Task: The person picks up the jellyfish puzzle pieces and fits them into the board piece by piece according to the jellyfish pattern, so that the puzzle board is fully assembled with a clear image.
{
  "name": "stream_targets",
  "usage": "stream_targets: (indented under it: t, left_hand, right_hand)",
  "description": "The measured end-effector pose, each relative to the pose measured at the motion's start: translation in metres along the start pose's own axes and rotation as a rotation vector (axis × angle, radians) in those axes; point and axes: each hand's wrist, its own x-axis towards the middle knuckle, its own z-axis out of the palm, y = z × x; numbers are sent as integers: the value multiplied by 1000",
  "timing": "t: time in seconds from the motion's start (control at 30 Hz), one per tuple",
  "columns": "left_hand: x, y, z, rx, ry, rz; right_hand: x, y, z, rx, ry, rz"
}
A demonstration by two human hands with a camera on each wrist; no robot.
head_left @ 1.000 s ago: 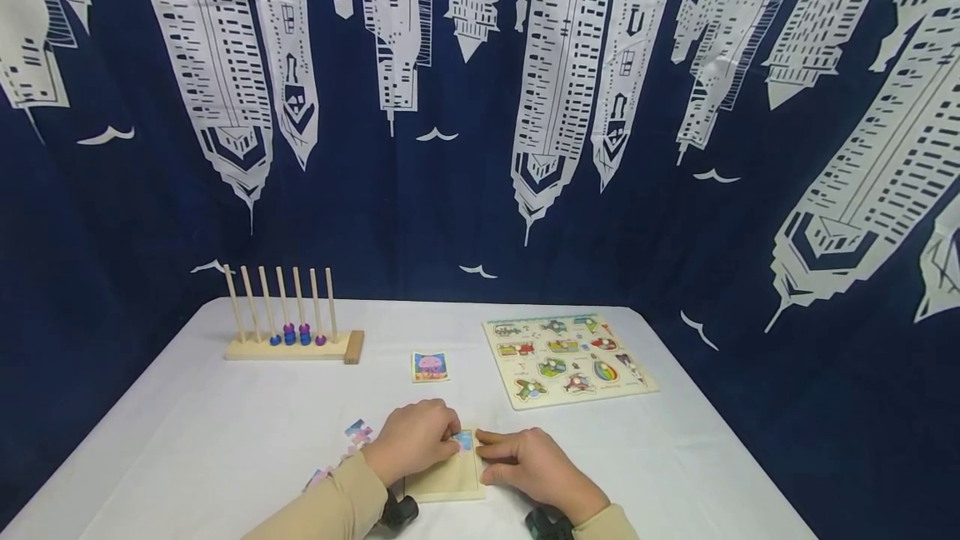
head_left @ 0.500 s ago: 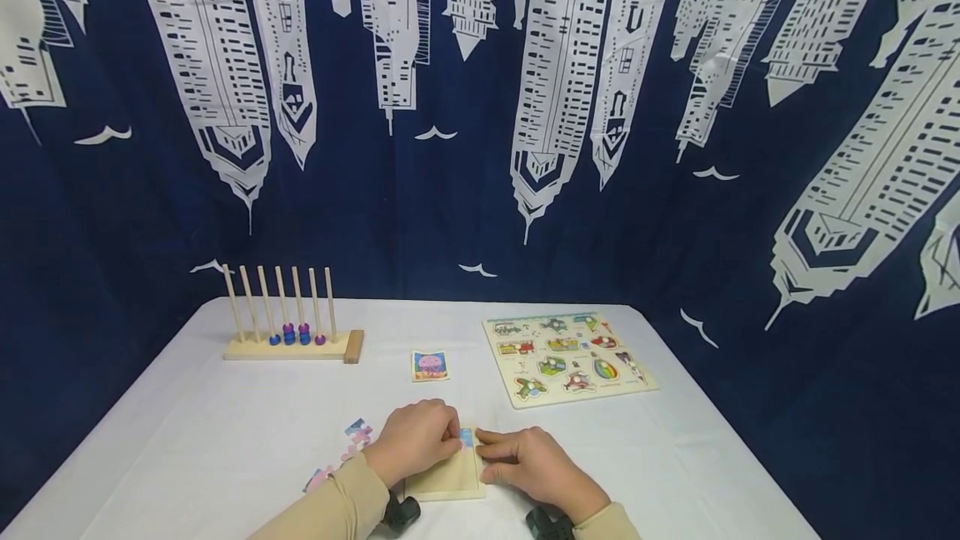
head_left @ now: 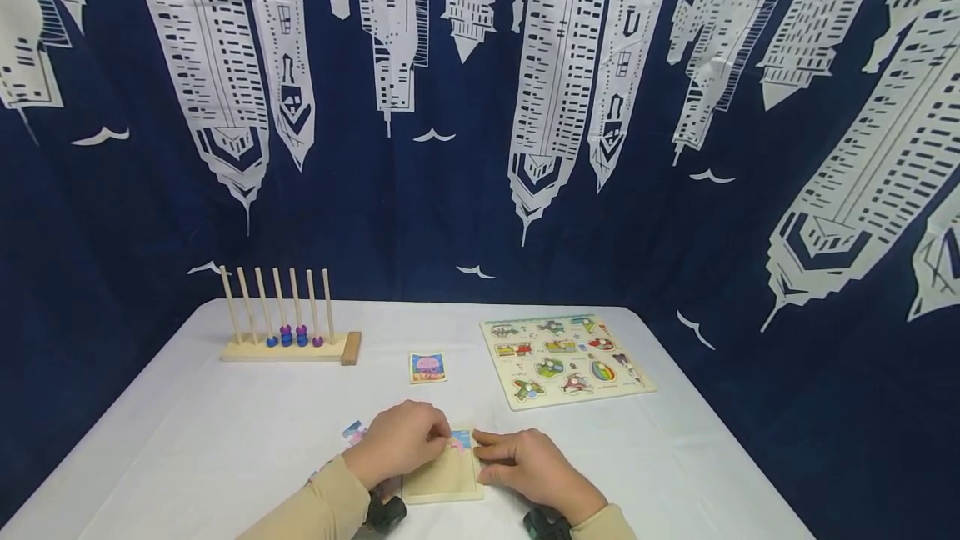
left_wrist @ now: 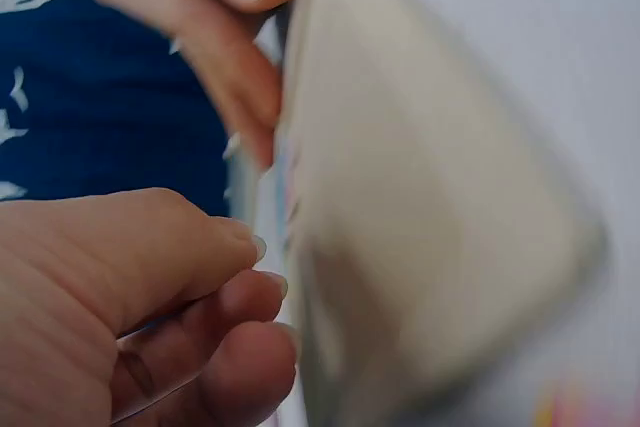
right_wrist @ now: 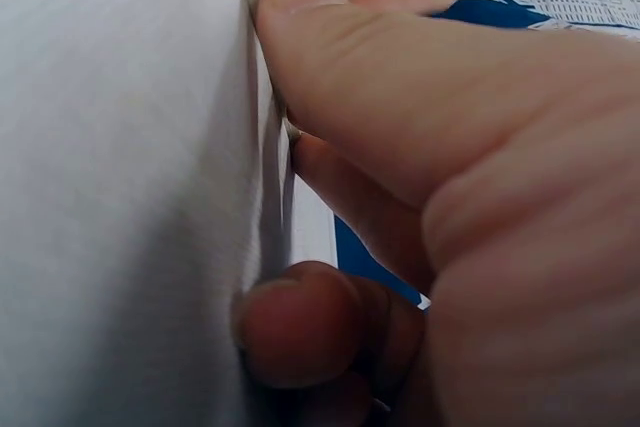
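A square wooden puzzle tray [head_left: 438, 482] lies in front of me, with blue-and-pink puzzle pieces [head_left: 460, 440] in its top right part. My left hand [head_left: 405, 438] is over the tray's upper left, fingers bent toward the thumb beside these pieces. The left wrist view shows nothing between the fingertips of this hand [left_wrist: 190, 317]. My right hand [head_left: 528, 465] touches the tray's right edge with thumb and extended fingers; its lower fingers lie bent near the table in the right wrist view. Loose puzzle pieces [head_left: 354, 432] lie left of the tray, partly hidden by my left arm.
A small pink jellyfish picture [head_left: 427, 367] lies beyond the tray. At the back left stands a wooden peg counter [head_left: 285, 352] with blue and purple beads. A vehicle peg puzzle [head_left: 558, 361] is at the back right of the white table [head_left: 675, 457]. A dark curtain hangs behind.
My left hand has shifted a little to the left, uncovering more of the pieces in the tray and covering more loose ones. My right hand stays at the tray's edge.
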Motion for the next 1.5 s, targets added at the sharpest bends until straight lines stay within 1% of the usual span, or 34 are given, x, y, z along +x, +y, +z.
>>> stream_targets:
  t: [0.07,0.13,0.27,0.33,0.43,0.53,0.6,0.7,0.8,0.9,1.0,1.13,1.23,1.37,1.43,1.5]
  left_hand:
    - [-7,-11,-10,-19,11,-26]
    - [-17,-22,-24,-37,30,-77]
    - [-41,-47,-52,-63,91,-221]
    - [-53,-62,-62,-69,113,-284]
    - [-73,-86,-69,-67,150,-362]
    - [-88,-106,-66,-112,195,-437]
    - [-92,-114,-62,-161,219,-467]
    - [-94,-118,-57,-215,225,-476]
    - [-93,-117,-57,-227,211,-479]
    - [-94,-114,-59,-223,179,-498]
    - [-97,-112,-63,-214,127,-492]
    - [-98,-107,-65,-197,61,-479]
    - [-101,-104,-67,-212,-29,-455]
    - [-105,-103,-72,-219,-150,-389]
    - [-106,-102,-73,-210,-173,-366]
    - [-105,-102,-72,-195,-172,-363]
  right_hand:
    - [1,-1,2,-1,2,-6]
    - [2,-1,3,0,1,-6]
    - [3,-2,4,-5,0,0]
    - [3,-1,4,-5,-3,16]
    - [3,0,3,-7,-11,31]
    - [2,1,1,-5,-23,37]
    - [1,2,-1,-3,-25,45]
    - [-1,3,-3,2,-25,45]
    - [-2,2,-4,10,-31,48]
    - [0,2,-2,18,-38,48]
    - [2,0,0,17,-37,50]
    - [2,0,0,23,-33,54]
    - [2,0,0,30,-33,61]
    - [2,-1,0,30,-34,60]
    - [2,-2,-1,28,-35,59]
    - [2,-2,-1,20,-36,58]
